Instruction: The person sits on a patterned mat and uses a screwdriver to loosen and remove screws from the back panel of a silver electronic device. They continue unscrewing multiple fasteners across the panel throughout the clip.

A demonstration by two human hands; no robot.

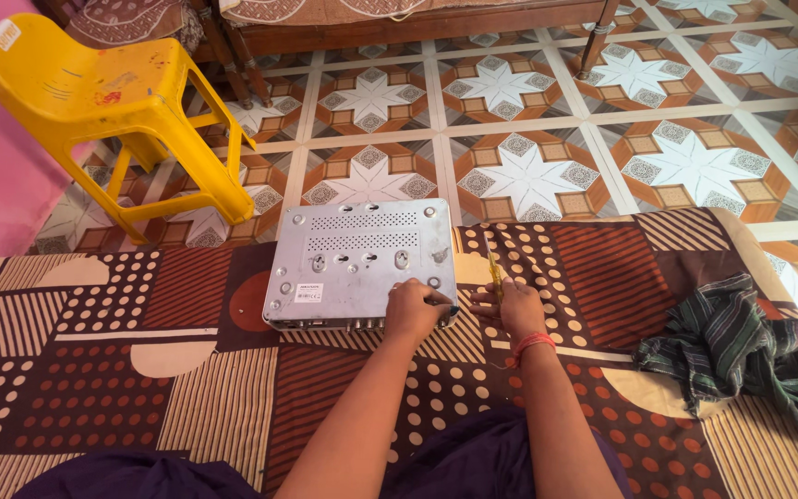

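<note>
A flat grey metal box (362, 259) with vent slots and screw holes lies on a brown patterned mat (140, 370). My left hand (413, 310) rests on the box's near right corner, fingers curled against the metal. My right hand (514, 310) sits just right of the box on the mat and holds a yellow-handled screwdriver (494, 271), its shaft pointing away from me. A red thread band circles my right wrist.
A yellow plastic chair (113, 102) stands at the back left on the tiled floor (528, 166). A dark striped cloth (741, 351) lies crumpled at the mat's right. Wooden bed legs (598, 37) stand at the far edge. A pink wall is at left.
</note>
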